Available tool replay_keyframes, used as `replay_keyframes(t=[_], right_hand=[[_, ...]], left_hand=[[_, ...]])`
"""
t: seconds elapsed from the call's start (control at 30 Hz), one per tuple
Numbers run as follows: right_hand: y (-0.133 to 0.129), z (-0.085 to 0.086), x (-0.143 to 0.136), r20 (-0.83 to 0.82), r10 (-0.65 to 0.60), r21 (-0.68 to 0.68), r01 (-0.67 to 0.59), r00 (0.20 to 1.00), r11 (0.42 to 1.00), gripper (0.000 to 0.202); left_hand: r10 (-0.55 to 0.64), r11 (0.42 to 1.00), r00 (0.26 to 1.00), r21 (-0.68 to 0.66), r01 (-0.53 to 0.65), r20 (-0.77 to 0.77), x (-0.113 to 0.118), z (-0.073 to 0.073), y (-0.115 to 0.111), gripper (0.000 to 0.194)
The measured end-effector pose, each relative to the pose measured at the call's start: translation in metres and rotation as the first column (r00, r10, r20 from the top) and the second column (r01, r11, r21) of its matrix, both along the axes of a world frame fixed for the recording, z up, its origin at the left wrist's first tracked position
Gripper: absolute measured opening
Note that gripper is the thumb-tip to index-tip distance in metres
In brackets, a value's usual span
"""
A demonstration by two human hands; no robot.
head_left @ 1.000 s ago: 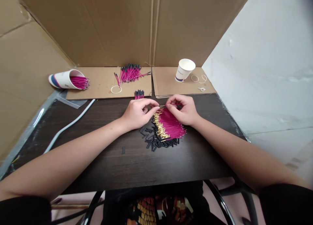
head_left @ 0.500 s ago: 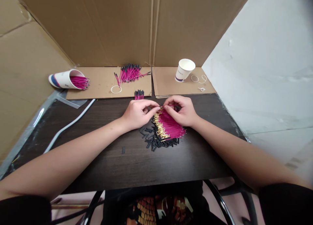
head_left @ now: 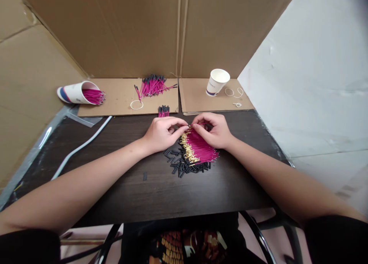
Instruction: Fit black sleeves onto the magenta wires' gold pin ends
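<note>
Over the top of a pile of magenta wires with gold pin ends [head_left: 202, 143], my two hands meet fingertip to fingertip. My right hand [head_left: 213, 130] pinches one magenta wire, its gold end pointing left. The thumb and forefinger of my left hand [head_left: 163, 133] close at that end; what they hold is mostly hidden, too small to name. Loose black sleeves [head_left: 184, 167] lie under and in front of the pile. Behind my left hand is a small bunch of magenta wires with black sleeves on their ends [head_left: 163, 110].
On cardboard at the back lie a heap of black-ended magenta wires [head_left: 153, 86] and a white ring [head_left: 137, 104]. A tipped paper cup [head_left: 73, 93] holds more wires at left. An upright paper cup [head_left: 217, 82] stands at right near white bands [head_left: 237, 104]. Cardboard walls [head_left: 129, 30] rise behind.
Almost nothing differs. Both hands stay pinched together at the wire's end, with only a tiny shift of the fingertips.
</note>
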State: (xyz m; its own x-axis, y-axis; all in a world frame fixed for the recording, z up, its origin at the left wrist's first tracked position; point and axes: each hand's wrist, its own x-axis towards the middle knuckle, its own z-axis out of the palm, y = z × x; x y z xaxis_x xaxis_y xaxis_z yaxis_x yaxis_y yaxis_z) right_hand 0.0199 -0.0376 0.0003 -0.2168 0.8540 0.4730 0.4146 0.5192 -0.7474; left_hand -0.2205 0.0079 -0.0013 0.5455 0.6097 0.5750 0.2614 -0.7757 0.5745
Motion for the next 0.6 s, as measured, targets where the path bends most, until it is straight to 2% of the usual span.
replay_keyframes(t=[0.6], right_hand=[[-0.0002, -0.0013, -0.0012, -0.028, 0.034, 0.024, -0.033, 0.999, 0.999, 0.010]], left_hand=[[-0.001, 1.000, 1.000, 0.001, 0.001, -0.017, 0.0002, 0.0020, -0.0008, 0.014]])
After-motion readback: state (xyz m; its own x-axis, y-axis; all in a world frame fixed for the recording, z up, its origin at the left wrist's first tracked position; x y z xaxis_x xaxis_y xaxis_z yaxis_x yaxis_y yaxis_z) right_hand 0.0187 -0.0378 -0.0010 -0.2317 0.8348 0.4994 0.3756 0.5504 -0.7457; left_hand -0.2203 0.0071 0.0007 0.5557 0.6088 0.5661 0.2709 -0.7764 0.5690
